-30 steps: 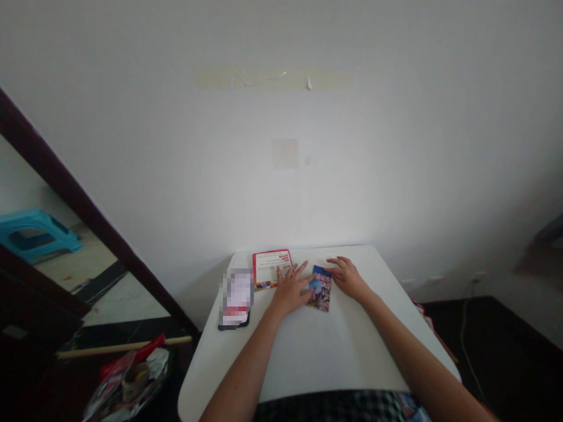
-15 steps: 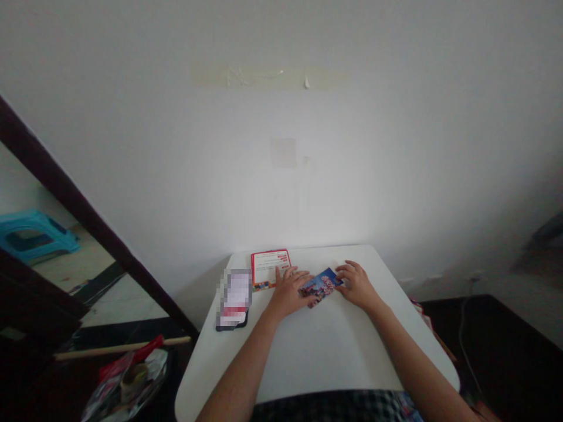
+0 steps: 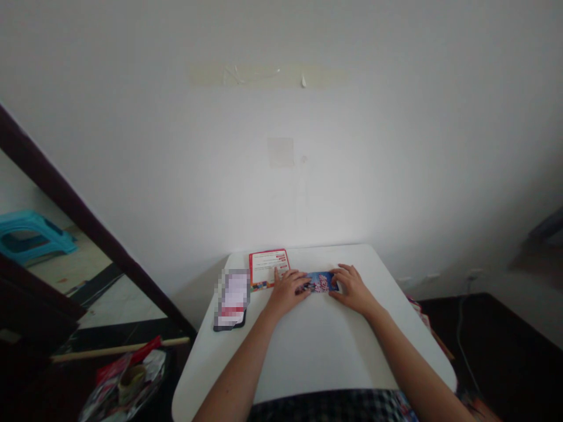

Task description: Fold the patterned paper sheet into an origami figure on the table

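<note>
A small blue and pink printed card (image 3: 320, 282) lies lengthwise across the white table (image 3: 325, 346), between my two hands. My left hand (image 3: 288, 291) grips its left end, fingers over the top and thumb at the lower edge. At the right end, my right hand (image 3: 349, 287) holds the card between curled fingers and thumb. Just beyond my left hand is a red-bordered sheet (image 3: 268, 266) with printed text, its lower right corner partly covered by the fingers.
A phone (image 3: 233, 299), its screen blurred, lies at the table's left edge. The wall rises behind the table. On the floor at the left stands a bin (image 3: 132, 384) with rubbish, near a wooden stick (image 3: 118, 350). A blue stool (image 3: 37, 234) is farther left.
The card has turned from a slant to nearly level with the table's back edge. My right hand has closed in on its right end, and my left hand has shifted slightly with it.
</note>
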`<state>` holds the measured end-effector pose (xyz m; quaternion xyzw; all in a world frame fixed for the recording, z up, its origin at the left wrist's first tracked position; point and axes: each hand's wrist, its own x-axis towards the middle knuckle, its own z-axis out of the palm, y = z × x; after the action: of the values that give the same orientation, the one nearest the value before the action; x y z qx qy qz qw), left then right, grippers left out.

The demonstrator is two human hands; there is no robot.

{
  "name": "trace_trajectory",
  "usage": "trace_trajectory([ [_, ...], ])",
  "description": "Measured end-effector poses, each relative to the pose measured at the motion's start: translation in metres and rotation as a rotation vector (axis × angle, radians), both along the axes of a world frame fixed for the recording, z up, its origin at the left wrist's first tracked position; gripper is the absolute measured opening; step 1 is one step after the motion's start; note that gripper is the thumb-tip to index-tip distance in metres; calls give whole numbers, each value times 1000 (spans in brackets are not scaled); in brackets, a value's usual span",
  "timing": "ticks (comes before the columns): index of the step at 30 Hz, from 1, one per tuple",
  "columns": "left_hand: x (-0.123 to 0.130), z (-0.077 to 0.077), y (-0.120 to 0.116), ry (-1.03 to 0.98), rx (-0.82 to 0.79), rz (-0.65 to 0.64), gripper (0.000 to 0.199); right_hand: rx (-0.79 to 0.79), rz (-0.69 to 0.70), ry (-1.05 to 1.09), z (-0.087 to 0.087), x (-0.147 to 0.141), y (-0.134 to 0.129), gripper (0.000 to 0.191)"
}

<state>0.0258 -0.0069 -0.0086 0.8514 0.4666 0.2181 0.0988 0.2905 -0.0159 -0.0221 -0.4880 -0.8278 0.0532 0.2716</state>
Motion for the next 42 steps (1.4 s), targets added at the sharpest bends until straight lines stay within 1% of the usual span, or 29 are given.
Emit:
trace_trajectory([
  [5,-1,2,0,-26,-24,-8,34,18,12,1,-1,1,1,35],
  [8,0,3,0,-16,-30,0,34,26,2,-13,-2,1,1,39],
  [14,0,2,0,-30,-33,0,30,64,5,-45,-5,1,0,29],
  [18,-1,1,0,-52,-40,-7,27,86,23,-55,-2,0,-1,27],
  [22,0,1,-1,-69,-34,-6,25,117,39,-46,2,-3,-4,20],
  [25,1,2,-2,-73,-25,-2,24,135,47,-29,0,-7,-3,17],
  [30,2,6,-4,-86,-39,-4,27,93,21,6,-6,-8,2,19],
  [34,3,7,-7,-77,-48,13,21,39,12,31,-7,-4,6,20],
  [38,5,8,-8,-73,-35,45,11,20,17,78,-9,-1,9,18],
  [42,7,8,-9,-73,-50,54,11,19,-17,134,-13,-1,10,19],
])
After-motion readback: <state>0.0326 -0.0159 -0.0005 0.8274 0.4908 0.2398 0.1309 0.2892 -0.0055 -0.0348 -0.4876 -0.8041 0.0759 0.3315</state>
